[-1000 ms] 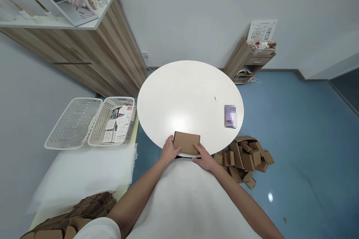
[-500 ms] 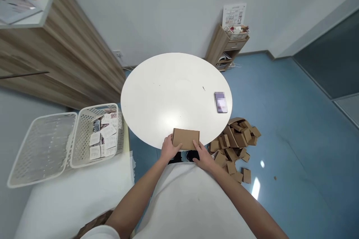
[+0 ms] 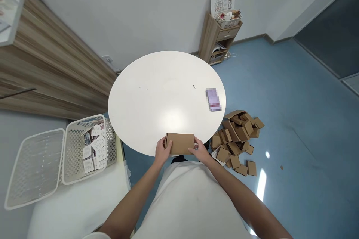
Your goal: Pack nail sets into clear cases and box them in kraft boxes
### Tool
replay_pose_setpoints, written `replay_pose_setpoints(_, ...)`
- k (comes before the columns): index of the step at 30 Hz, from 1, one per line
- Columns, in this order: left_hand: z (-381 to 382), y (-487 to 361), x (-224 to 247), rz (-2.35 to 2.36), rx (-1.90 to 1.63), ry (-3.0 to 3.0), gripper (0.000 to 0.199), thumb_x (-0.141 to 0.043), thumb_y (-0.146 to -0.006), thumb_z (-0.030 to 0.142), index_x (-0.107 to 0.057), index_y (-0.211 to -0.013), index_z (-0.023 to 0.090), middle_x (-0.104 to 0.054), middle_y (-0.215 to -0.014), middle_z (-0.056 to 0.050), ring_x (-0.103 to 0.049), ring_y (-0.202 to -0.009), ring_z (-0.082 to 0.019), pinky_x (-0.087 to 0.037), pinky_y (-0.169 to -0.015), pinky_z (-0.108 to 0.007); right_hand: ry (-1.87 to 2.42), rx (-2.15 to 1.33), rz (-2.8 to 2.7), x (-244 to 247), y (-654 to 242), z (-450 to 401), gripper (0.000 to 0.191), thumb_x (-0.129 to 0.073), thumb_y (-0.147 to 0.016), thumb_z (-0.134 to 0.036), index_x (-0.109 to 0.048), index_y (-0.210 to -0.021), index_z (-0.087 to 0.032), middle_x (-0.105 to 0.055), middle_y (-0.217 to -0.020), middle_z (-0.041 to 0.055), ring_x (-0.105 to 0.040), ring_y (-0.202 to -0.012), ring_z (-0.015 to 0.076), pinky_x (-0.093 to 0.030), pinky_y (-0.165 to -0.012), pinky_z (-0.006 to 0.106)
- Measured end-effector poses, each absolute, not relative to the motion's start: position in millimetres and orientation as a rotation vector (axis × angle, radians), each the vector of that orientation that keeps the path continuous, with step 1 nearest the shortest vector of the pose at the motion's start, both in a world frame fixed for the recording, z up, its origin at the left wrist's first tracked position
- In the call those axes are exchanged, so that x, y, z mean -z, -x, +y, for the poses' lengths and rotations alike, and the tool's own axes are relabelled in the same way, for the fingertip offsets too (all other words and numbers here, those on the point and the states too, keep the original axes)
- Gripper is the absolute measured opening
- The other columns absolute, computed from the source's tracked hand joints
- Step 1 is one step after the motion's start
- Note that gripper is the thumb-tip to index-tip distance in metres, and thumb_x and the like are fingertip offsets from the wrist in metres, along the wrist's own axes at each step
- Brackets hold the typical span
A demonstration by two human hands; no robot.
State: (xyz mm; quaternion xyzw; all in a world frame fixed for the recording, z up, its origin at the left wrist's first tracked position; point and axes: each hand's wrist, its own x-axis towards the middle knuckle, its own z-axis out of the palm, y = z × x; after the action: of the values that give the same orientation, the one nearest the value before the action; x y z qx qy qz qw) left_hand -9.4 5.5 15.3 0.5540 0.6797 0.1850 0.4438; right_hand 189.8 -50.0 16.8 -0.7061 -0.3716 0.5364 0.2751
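A flat brown cardboard box [image 3: 180, 144], closed, is at the near edge of the round white table [image 3: 140, 108]. My left hand [image 3: 163, 151] grips its left end, thumb on top and fingers along the side. On the right end my right hand [image 3: 201, 150] holds it the same way, fingers at the side and thumb near the front edge. The underside of the box is hidden. Toward the table's right edge lies a blurred purple rectangular item [image 3: 213, 99], apart from both hands.
Left of the table, a white perforated basket [image 3: 112, 143] with its lid [image 3: 35, 168] open holds several white-labelled packets. Many small cardboard boxes [image 3: 238, 134] are heaped on the floor at right. A wooden cabinet [image 3: 56, 63] and a small shelf unit [image 3: 209, 37] stand by the wall.
My right hand has shifted from the box's near right corner to its right end, and the box now sits straighter. The whole view has also shifted with my head.
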Motion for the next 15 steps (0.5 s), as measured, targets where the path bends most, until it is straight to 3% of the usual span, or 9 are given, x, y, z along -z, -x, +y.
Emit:
replay_pose_setpoints(7,9.3,-73.3,-33.8,1.599,-0.424,-1.428,0.053,-0.045,-0.076,0.052,-0.045,-0.118,0.019,-0.05,-0.111,-0.011,-0.052,-0.093,-0.02,-0.045,-0.075,-0.034,1.94,-1.282,-0.952,-29.5,-263.9,-58.0,0.074,-0.058,-0.065,-0.033,-0.026,-0.132,-0.024,-0.042,-0.113,0.0075,-0.051,-0.096,0.0189,-0.044,-0.082,0.033)
replay_pose_setpoints(11,18.5,-161.2,-41.0,1.357,-0.335,-1.506,0.053,-0.046,-0.077,0.051,-0.043,-0.119,0.019,-0.05,-0.112,-0.011,-0.053,-0.092,-0.02,-0.046,-0.072,-0.033,2.059,-1.073,-0.791,-35.0,-336.4,-78.9,0.075,-0.054,-0.069,-0.04,-0.021,-0.134,-0.026,-0.037,-0.117,0.0081,-0.045,-0.109,0.0218,-0.039,-0.091,0.036)
replay_pose_setpoints(15,24.4,-261.9,-36.3,1.057,-0.212,-1.534,0.053,-0.047,-0.078,0.049,-0.042,-0.121,0.019,-0.05,-0.116,-0.012,-0.053,-0.097,-0.021,-0.045,-0.077,-0.034,2.157,-0.833,-0.498,-31.1,-409.7,-108.5,0.074,-0.052,-0.069,-0.047,-0.021,-0.133,-0.026,-0.036,-0.118,0.0092,-0.046,-0.107,0.0229,-0.04,-0.09,0.038)
